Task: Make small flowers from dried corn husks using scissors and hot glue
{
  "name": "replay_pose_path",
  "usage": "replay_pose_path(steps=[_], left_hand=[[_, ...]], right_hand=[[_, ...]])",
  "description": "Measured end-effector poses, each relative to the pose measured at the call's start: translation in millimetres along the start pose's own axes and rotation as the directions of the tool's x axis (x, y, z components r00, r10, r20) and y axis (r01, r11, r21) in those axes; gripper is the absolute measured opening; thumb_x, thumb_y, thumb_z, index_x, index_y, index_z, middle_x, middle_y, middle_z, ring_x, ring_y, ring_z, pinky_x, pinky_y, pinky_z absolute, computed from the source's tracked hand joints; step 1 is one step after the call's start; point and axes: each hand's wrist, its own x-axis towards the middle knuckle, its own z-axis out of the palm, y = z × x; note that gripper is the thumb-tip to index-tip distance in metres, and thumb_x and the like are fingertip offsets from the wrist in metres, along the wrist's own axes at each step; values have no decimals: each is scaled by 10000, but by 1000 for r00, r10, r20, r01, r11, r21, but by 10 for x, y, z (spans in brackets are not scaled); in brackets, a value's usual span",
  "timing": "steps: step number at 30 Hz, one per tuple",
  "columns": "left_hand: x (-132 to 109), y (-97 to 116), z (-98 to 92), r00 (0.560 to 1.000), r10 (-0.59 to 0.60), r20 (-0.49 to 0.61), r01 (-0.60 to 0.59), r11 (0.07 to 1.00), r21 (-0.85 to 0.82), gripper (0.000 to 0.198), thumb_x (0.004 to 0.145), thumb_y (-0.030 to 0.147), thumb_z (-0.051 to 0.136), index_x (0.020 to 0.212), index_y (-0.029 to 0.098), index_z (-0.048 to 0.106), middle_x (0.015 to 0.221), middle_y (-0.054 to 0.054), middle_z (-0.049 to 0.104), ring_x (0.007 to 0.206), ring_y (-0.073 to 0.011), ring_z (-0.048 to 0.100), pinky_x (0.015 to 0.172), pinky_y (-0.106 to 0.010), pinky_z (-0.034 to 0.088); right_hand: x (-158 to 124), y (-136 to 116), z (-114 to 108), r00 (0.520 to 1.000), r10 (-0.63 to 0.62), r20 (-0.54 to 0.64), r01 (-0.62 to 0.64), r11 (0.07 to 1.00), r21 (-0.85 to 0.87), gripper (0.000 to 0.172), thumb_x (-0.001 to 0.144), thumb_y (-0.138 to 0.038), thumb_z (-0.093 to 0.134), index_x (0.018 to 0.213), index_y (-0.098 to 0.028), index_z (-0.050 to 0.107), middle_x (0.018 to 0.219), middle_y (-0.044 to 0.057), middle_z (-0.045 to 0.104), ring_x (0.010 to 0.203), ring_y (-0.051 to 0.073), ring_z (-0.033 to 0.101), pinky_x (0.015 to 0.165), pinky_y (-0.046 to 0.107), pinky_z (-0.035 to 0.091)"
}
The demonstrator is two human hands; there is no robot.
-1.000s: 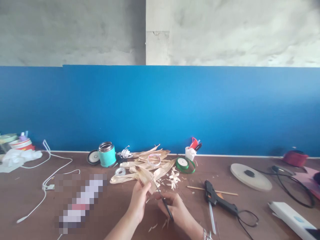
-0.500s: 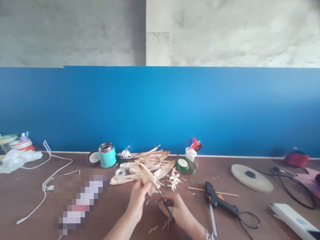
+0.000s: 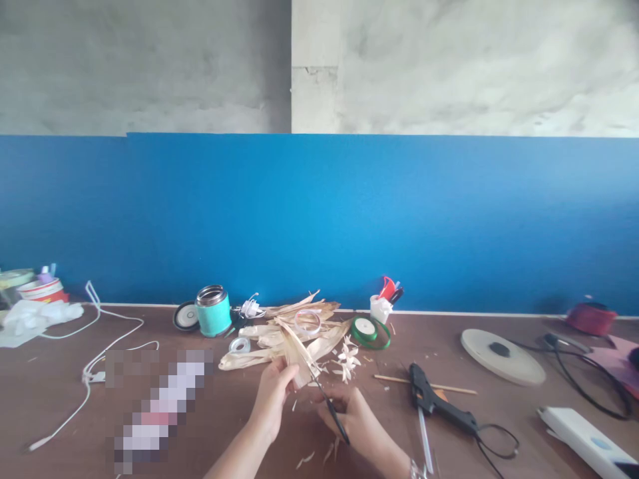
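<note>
My left hand (image 3: 274,386) pinches a pale dried corn husk (image 3: 295,352) between thumb and fingers, its pointed end tilted up and away. In my right hand (image 3: 349,416) is a pair of black-handled scissors (image 3: 335,420), with the blades at the husk's lower right edge. How far the blades are apart is too small to make out. Behind the hands lies a pile of dried corn husks (image 3: 254,358). Just right of the held husk rests a cluster of cut, petal-shaped husk pieces (image 3: 348,359). Thin husk scraps (image 3: 305,459) are scattered around my hands.
A black glue gun (image 3: 442,406) lies right of my right hand, across a wooden stick (image 3: 392,378). Beyond are a green ribbon spool (image 3: 365,328), a white cup of tools (image 3: 381,309) and an open turquoise flask (image 3: 213,316). A white cable (image 3: 117,339) runs at left.
The held husk has turned slightly, its tip shifting a little, and its lower edge now sits closer to the scissors. My hands have barely moved.
</note>
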Motion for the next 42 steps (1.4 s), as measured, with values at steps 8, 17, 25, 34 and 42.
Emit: replay_pose_path(steps=[8,17,25,34,42], left_hand=[[39,-41,-35,994,102,-34,-100,993,55,182,644,294,720,662,151,608,562,33,537,527,-97,448,541,-209,339],[-10,11,12,996,77,-55,-72,994,86,203,605,315,734,666,156,625,564,27,567,536,-109,469,560,-218,345],[-12,-15,10,996,74,-53,-69,993,96,195,618,311,724,679,152,629,566,28,584,528,-111,491,553,-220,354],[-13,5,12,996,70,-50,-66,995,78,218,600,303,732,715,144,639,596,4,623,539,-115,514,554,-219,376],[7,-9,-8,996,74,-57,-69,994,86,189,607,284,724,695,146,629,582,13,599,538,-106,486,551,-215,363]], right_hand=[[8,-12,-6,998,55,-21,-55,998,-3,266,650,-338,660,771,-102,685,410,-73,411,380,44,287,374,180,215],[15,61,11,997,78,-19,-77,995,64,330,654,-343,672,873,-95,670,387,-96,408,331,42,299,321,169,239],[-7,15,39,998,58,-34,-56,995,77,324,639,-345,692,846,-96,700,428,-78,418,383,37,297,366,167,227],[4,13,-1,999,-35,-22,35,999,17,317,650,-388,711,774,-96,727,475,-30,486,451,58,314,412,181,254],[-24,-74,-2,1000,11,7,-11,1000,26,331,625,-407,712,757,-104,712,458,-43,445,449,56,278,408,187,223]])
